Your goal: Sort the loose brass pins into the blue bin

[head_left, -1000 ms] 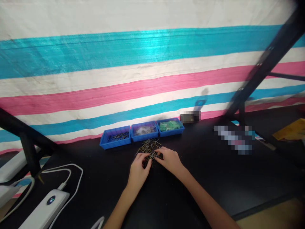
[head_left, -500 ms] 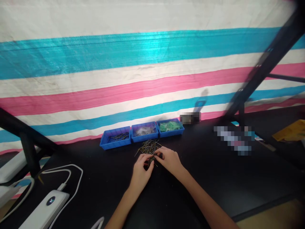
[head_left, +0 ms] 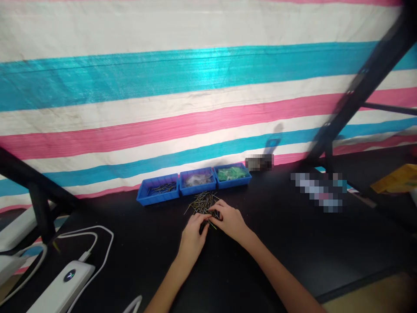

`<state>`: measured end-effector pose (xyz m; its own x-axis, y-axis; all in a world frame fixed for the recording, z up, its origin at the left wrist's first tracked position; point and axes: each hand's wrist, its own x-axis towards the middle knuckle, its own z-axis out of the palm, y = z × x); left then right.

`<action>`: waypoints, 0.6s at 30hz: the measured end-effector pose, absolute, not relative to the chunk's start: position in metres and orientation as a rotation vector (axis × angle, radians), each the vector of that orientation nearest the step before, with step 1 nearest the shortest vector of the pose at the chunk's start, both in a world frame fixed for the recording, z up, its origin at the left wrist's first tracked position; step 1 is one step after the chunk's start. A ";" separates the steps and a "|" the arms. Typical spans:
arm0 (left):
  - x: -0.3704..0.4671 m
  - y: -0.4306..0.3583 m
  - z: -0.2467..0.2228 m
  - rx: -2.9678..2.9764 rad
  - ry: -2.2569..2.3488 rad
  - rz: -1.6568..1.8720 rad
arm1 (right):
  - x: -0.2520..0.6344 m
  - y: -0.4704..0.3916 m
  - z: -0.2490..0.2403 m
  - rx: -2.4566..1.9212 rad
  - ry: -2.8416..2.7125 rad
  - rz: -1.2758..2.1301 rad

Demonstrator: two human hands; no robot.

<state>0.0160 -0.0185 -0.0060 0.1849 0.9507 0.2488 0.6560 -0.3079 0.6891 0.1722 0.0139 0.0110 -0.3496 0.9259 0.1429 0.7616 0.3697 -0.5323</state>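
Note:
A loose pile of thin metal pieces, like drill bits or long screws (head_left: 202, 201), lies on the black table in front of the blue bins. At the pile's near edge, my left hand (head_left: 193, 232) has its fingers curled, with thumb and forefinger close together over some pieces. Beside it, my right hand (head_left: 230, 219) is bent with its fingertips pinched among the pieces, nearly touching the left fingertips. What either hand grips is too small to make out. The left blue bin (head_left: 158, 198) holds similar thin pieces.
The middle bin (head_left: 197, 188) holds clear plastic bags, the right bin (head_left: 233, 181) green ones. A white power bank (head_left: 61, 287) with cables lies at the left. Black frame bars stand on both sides. A yellow object (head_left: 395, 178) sits at the far right.
Both hands stay at the pile's near edge, with only small shifts of the fingers. The right hand's fingertips have come slightly nearer the left. The view has tilted a little.

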 end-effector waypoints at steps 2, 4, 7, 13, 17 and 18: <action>0.016 -0.019 -0.005 2.063 1.564 0.917 | 0.173 0.013 0.012 -1.471 -2.228 0.524; 0.015 -0.019 -0.005 2.092 1.637 0.931 | 0.173 0.012 0.013 -1.497 -2.235 0.525; 0.013 -0.020 -0.005 2.156 1.767 0.943 | 0.174 0.012 0.014 -1.515 -2.252 0.543; 0.012 -0.021 -0.005 2.188 2.060 0.831 | 0.174 0.014 0.013 -1.472 -2.192 0.487; 0.012 -0.021 -0.008 2.207 2.108 0.799 | 0.176 0.016 0.011 -1.524 -2.116 0.358; 0.011 -0.020 -0.010 2.211 2.099 0.792 | 0.177 0.017 0.010 -1.542 -2.125 0.359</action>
